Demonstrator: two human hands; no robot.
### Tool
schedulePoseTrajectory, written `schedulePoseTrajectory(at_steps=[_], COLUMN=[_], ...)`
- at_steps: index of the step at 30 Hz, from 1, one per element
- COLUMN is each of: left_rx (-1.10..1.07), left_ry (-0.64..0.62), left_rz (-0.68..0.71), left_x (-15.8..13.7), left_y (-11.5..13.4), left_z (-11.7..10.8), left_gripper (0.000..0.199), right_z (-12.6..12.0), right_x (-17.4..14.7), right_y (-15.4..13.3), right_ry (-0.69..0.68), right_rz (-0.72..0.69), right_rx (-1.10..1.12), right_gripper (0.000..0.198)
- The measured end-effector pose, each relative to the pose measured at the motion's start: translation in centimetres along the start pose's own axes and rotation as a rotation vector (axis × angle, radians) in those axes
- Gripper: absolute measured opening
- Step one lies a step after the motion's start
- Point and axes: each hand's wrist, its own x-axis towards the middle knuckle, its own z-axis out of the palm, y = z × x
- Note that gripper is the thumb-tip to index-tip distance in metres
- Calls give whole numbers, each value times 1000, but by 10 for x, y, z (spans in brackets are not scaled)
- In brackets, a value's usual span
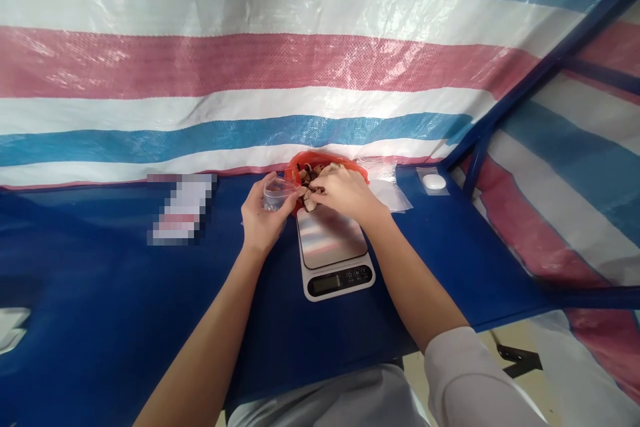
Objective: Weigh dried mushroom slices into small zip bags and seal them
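My left hand (265,213) is closed round a small clear plastic bag (276,192), its mouth held apart. Beside it, my right hand (345,192) reaches over a red plastic bag (295,163) filled with pale and dark dried pieces (313,173). The fingers of my right hand are bent onto some of these pieces, near the mouth of the clear bag. Just in front of the red bag stands a white kitchen scale (333,247) with a shiny metal plate; I cannot read its display.
Flat clear bags (393,193) lie right of the red bag. Farther right is a white oval object (434,182) on a small clear packet. A blurred-out paper item (184,207) lies at left on the blue table (125,293). Striped sheeting (250,67) hangs behind, with a blue frame bar (530,87) at right.
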Motion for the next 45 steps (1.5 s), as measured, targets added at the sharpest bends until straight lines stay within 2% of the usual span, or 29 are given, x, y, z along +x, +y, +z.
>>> schedulePoseTrajectory(at_steps=[3, 8, 19, 22, 31, 34, 38, 45], left_rx=[-15, -54, -40, -51, -47, -58, -81, -139], left_ry=[5, 20, 2, -2, -42, -64, -129, -187], left_rz=[-17, -24, -2, -2, 40, 45, 71, 74], left_x=[-1, -4, -5, -5, -5, 0, 7, 1], left_y=[0, -3, -5, -5, -10, -5, 5, 2], left_z=[-3, -6, -4, -4, 0, 1, 4, 8], left_gripper=[59, 58, 58, 58, 63, 61, 58, 61], right_z=[3, 15, 20, 18, 0, 1, 2, -13], right_x=[1, 5, 5, 5, 2, 1, -1, -10], right_y=[-8, -20, -27, -26, -2, 12, 27, 27], right_ry=[13, -40, -18, 3, 117, 172, 221, 208], right_rz=[50, 142, 241, 313, 389, 365, 259, 105], right_rx=[-42, -84, -95, -55, 172, 247, 364, 573], right_gripper=[24, 27, 30, 31, 26, 25, 23, 25])
